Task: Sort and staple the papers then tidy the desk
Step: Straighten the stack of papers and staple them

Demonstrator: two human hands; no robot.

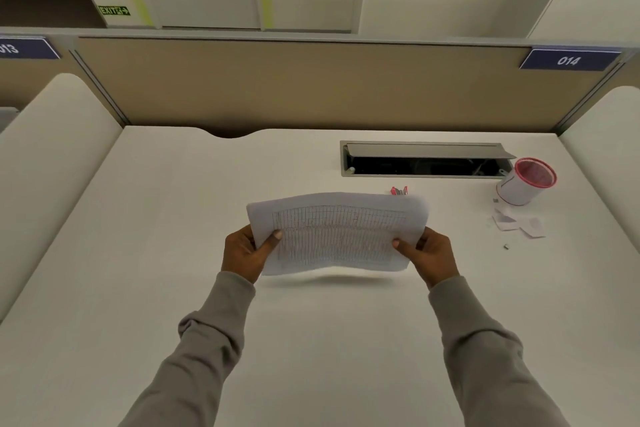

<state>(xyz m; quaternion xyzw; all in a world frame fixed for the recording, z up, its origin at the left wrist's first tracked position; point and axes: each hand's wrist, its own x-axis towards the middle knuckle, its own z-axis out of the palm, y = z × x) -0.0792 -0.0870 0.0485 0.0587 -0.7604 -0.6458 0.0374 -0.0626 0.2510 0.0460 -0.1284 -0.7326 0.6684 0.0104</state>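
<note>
A stack of white papers (337, 234) printed with a grid table is held a little above the white desk (173, 218), in the middle of the view, and casts a shadow below. My left hand (247, 251) grips its left edge, thumb on top. My right hand (427, 253) grips its right edge the same way. Just behind the papers' top edge a red stapler (399, 190) peeks out, mostly hidden. Small torn paper scraps (519, 224) lie on the desk at the right.
A white cup with a red rim (524, 184) stands at the back right, beside an open cable tray (426, 163) set into the desk. A tan partition (311, 87) closes the back, with white side panels left and right.
</note>
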